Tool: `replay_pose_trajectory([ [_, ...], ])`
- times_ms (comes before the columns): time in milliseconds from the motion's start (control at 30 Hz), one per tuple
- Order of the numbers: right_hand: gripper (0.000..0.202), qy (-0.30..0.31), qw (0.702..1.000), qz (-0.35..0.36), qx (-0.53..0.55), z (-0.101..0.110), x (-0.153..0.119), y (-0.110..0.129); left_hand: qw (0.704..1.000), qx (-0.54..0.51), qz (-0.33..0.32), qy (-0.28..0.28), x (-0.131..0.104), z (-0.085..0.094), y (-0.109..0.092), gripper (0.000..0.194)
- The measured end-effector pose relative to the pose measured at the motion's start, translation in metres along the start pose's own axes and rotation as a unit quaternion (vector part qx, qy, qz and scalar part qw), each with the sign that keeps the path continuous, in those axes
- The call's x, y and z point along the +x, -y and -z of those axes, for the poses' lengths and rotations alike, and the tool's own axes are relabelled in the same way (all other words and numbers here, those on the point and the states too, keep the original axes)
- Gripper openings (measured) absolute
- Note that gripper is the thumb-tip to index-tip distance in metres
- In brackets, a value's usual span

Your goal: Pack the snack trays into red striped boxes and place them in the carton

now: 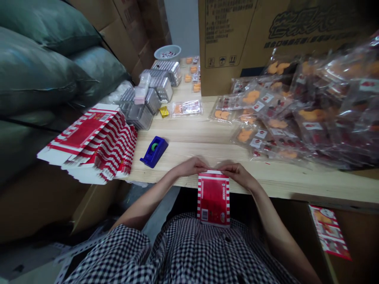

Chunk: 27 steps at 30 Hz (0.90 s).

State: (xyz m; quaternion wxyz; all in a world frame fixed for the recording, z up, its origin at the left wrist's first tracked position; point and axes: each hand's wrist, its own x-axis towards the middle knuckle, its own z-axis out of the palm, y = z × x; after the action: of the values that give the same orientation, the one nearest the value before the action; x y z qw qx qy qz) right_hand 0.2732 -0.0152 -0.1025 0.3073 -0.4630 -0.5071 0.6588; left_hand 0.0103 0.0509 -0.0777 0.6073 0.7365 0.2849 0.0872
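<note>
A red box with white-striped edges [213, 199] rests against my body at the table's front edge. At its top left corner, the fingers of my left hand [192, 166] are closed on the white top edge. My right hand [237, 173] pinches the same edge at the top right corner. A barcode shows low on the box's face. Left of my hands lies a blue tape dispenser [155, 152] with a green roll. Flat, striped red-and-white boxes [97, 144] are stacked at the table's left end.
Clear plastic packets with orange pieces [278, 118] are heaped on the right, before a large cardboard carton [231, 47]. Clear plastic trays [145, 98], a yellow packet [164, 111] and a bowl [167, 52] stand farther back. Grey-green sacks [38, 75] fill the left side.
</note>
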Motion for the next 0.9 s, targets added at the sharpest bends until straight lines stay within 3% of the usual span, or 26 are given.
replay_pose_trajectory([
  [233,0.04,0.026,0.998,-0.041,0.034,0.002,-0.009,0.01,0.995,-0.025,-0.011,0.093,-0.007,0.008,-0.009,0.033],
  [433,0.035,-0.09,0.992,-0.046,0.079,-0.009,-0.016,-0.008,0.999,0.025,0.001,0.034,-0.016,0.005,-0.008,0.03],
  [600,0.031,-0.167,0.981,0.001,0.098,-0.03,-0.026,-0.018,1.0,0.029,0.009,0.003,-0.023,-0.006,-0.012,0.029],
  [767,0.036,-0.156,0.98,0.001,0.121,-0.032,-0.036,-0.016,0.999,0.044,0.008,-0.024,-0.026,-0.015,-0.017,0.028],
  [900,0.037,-0.135,0.984,-0.001,0.118,-0.024,-0.038,-0.013,0.998,0.054,-0.004,-0.01,-0.025,-0.015,-0.018,0.031],
])
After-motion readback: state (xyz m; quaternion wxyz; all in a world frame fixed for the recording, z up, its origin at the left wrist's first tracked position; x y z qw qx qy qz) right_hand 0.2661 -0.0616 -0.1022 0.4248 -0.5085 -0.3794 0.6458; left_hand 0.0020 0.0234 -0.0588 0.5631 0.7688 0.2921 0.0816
